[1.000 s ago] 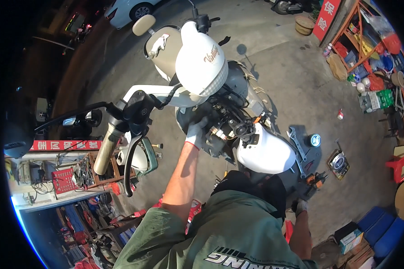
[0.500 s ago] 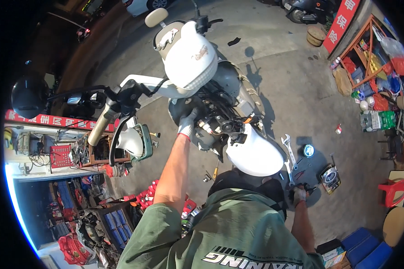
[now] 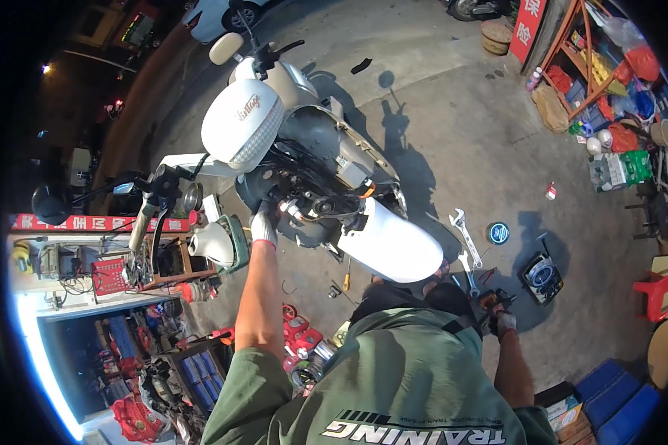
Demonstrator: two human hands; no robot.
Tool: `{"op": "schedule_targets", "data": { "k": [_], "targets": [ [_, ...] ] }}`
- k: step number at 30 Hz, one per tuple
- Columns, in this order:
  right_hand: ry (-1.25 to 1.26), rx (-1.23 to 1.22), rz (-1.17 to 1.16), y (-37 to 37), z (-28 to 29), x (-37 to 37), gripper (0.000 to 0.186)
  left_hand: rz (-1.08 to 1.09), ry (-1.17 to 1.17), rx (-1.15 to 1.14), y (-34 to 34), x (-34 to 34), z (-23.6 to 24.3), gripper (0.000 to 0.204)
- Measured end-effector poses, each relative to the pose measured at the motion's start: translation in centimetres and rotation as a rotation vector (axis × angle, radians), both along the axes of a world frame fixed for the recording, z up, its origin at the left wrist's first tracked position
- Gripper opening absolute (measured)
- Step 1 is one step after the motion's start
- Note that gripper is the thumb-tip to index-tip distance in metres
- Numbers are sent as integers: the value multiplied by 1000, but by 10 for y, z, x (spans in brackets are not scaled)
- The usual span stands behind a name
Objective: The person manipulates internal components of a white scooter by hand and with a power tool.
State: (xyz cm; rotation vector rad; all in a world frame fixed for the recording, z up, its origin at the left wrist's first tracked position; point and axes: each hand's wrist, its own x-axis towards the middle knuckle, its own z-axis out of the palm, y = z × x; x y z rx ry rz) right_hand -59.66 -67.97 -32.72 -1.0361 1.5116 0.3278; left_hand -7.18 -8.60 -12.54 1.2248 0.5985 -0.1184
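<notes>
A scooter (image 3: pixel 352 174) with its front panels off fills the middle, its white headlight cover (image 3: pixel 245 122) and white front mudguard (image 3: pixel 393 241) in place. My left hand (image 3: pixel 264 225), in a pale work glove, reaches into the exposed front body among black parts and wiring; its fingertips are hidden there. Low on my right, my gloved right hand (image 3: pixel 505 322) is closed around a black-and-orange power tool (image 3: pixel 491 302), held just above the floor. Beside that tool lie two wrenches, a large adjustable wrench (image 3: pixel 464 236) and a smaller one (image 3: pixel 467 273).
A round blue-topped tin (image 3: pixel 498 233) and a black tray (image 3: pixel 541 278) with a round part lie right of the wrenches. A yellow-handled screwdriver (image 3: pixel 346 281) lies left of the mudguard. Cluttered shelves (image 3: pixel 571 63) and a red stool (image 3: pixel 660 295) line the right side.
My view has shifted, so the scooter appears farther left. The power tool in my right hand shows more clearly. My left hand stays at the scooter's front body.
</notes>
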Motion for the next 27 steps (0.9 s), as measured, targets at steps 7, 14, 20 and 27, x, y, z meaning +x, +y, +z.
{"op": "schedule_targets", "data": {
  "k": [7,14,20,27],
  "targets": [
    [-197,-683,1474,-33,-103,19,21,126,126,310,-13,-133,30,20],
    [-122,129,90,15,-68,134,13,97,514,390,-24,-252,6,30],
    [-263,131,99,57,-54,172,12,7,416,378,-25,-267,13,32],
    [-70,-298,821,63,-111,158,17,-73,406,388,-28,-230,10,37]
  ]
}}
